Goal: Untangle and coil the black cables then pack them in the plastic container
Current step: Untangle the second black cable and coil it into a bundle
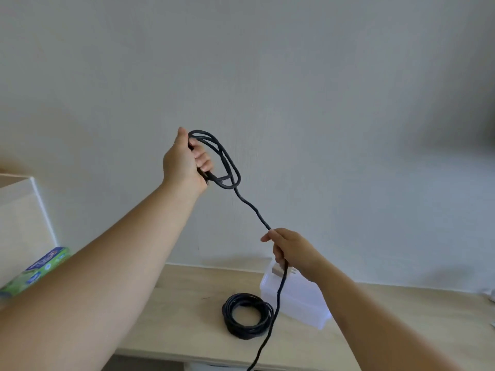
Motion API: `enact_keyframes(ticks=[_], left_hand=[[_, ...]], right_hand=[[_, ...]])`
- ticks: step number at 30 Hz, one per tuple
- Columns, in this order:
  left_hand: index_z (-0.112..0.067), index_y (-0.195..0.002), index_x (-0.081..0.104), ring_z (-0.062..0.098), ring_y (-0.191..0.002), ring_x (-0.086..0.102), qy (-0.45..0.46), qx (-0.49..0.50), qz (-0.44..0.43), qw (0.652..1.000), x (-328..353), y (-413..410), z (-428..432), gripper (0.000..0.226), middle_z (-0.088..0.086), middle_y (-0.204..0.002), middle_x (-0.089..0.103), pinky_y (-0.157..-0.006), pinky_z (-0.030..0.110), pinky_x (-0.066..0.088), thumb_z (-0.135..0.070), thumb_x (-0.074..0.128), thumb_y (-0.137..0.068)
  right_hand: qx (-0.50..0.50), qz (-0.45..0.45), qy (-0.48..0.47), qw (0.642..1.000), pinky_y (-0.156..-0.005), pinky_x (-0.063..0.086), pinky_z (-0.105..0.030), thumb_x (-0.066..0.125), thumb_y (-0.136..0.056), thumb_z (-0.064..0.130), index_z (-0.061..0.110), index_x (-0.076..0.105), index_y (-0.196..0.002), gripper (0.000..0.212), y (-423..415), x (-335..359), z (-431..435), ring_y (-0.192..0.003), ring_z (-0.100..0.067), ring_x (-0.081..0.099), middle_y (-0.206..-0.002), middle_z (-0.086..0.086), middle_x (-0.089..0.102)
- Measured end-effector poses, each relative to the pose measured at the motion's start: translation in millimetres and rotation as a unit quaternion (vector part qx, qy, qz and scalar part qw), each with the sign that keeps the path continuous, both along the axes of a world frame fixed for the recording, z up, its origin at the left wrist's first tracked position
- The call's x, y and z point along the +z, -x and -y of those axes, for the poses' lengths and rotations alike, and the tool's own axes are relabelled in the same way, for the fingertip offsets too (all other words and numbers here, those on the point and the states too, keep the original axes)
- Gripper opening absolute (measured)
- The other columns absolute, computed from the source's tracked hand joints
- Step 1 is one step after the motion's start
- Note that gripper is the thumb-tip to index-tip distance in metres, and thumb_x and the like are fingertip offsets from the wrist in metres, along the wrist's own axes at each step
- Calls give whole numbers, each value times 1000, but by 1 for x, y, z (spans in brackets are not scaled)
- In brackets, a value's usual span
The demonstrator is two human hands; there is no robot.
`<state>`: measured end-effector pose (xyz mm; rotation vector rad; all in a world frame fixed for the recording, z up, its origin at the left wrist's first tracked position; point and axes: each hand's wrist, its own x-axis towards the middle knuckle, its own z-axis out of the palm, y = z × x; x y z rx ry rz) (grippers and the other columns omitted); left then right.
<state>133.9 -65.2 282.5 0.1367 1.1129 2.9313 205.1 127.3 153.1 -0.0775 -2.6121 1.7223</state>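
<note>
So, I judge the job to be about half done. One black cable lies wound into a round coil (247, 314) on the surface (166, 317), just beside the front left corner of the clear plastic container (297, 301), but not inside it. I see nothing black in the container, though my right forearm hides part of it, so packing has not begun.

The second cable (251, 207) is in my hands and only partly wound. My left hand (184, 162) is raised in front of the wall, and its fingers (202, 159) are curled around a few long loops, gripping them against the palm. The loops stand out to the right of that hand, with their top beside my thumb and their bottom below my little finger.

From the bottom of the loops a single strand runs down and to the right into my right hand (292, 250), which is lower, above the container. The fingers (278, 254) there are closed around the strand, with the thumb and forefinger meeting on it at the top. Below that hand the cable drops in front of the container, passes the right edge of the coil and leaves the bottom of the view, so I cannot tell how much length remains.

What is left, as I read it: wind the rest, then put both cables in the container.
</note>
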Motion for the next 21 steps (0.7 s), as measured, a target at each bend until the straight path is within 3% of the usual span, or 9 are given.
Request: enact_keyframes(ticks=[3, 5, 7, 9, 11, 13, 16, 17, 21], left_hand=[[-19, -64, 37, 8, -28, 26, 22, 85, 11, 996, -11, 4, -3, 46, -8, -36, 31, -32, 16, 21, -49, 37, -99], [-17, -66, 36, 8, -28, 27, 49, 127, 12, 991, -17, 5, -5, 46, -8, -35, 33, -33, 16, 23, -50, 34, -99], [-17, -66, 33, 10, -29, 28, 99, 162, 4, 982, -24, 7, -7, 47, -6, -36, 35, -34, 17, 25, -48, 30, -100], [-16, -64, 34, 11, -33, 33, 225, 205, -39, 952, -37, 6, -11, 48, -1, -44, 39, -38, 21, 30, -45, 28, -101], [-15, -67, 40, 7, -38, 41, 401, 217, -125, 881, -53, -1, -15, 46, 0, -52, 45, -43, 22, 35, -42, 29, -102], [-16, -69, 44, 2, -41, 48, 535, 175, -235, 793, -65, -14, -21, 41, -1, -56, 51, -45, 13, 34, -37, 32, -102], [-21, -68, 44, 8, -52, 51, 652, 87, -316, 683, -79, -31, -30, 37, 0, -61, 57, -52, 17, 34, -36, 36, -101], [-21, -67, 42, 11, -54, 48, 664, 62, -314, 675, -81, -34, -31, 37, -2, -61, 53, -53, 18, 33, -37, 37, -100], [-16, -72, 48, 15, -53, 54, 615, -96, -250, 741, -81, -41, -30, 40, -2, -54, 58, -57, 22, 42, -41, 35, -100]], right_hand=[[1, 56, 70, 996, -53, 50, -27, 41, -101, 25, 8, 58, -94, 24, 3, -3, -1, -42, -12, 39, -53, 2, 35], [-6, 73, 52, 996, -49, 47, -24, 39, -101, 26, 9, 55, -89, 27, 3, 0, 2, -39, -12, 37, -53, 1, 36], [8, 53, -101, 993, -46, 41, -21, 40, -100, 27, 12, 57, -85, 27, 2, 2, 6, -40, -11, 41, -59, -1, 42], [65, -3, -288, 955, -51, 40, -21, 44, -98, 33, 14, 60, -89, 26, -3, 9, 15, -54, -13, 49, -70, 0, 51], [121, -56, -384, 914, -62, 42, -23, 46, -98, 34, 12, 64, -103, 29, -9, 20, 24, -69, -14, 52, -83, 0, 59], [147, -109, -435, 882, -69, 43, -24, 45, -99, 32, 14, 65, -111, 29, -15, 38, 30, -77, -13, 52, -91, -1, 64], [144, -170, -453, 863, -59, 35, -19, 51, -96, 30, 17, 66, -109, 23, -21, 61, 29, -65, -7, 46, -78, 9, 58], [136, -182, -447, 865, -58, 35, -20, 56, -94, 30, 18, 66, -106, 20, -23, 66, 27, -61, -5, 44, -74, 10, 57], [51, -256, -406, 876, -54, 37, -23, 75, -76, 39, 17, 54, -91, 34, -25, 62, 19, -63, -17, 51, -73, 0, 62]])
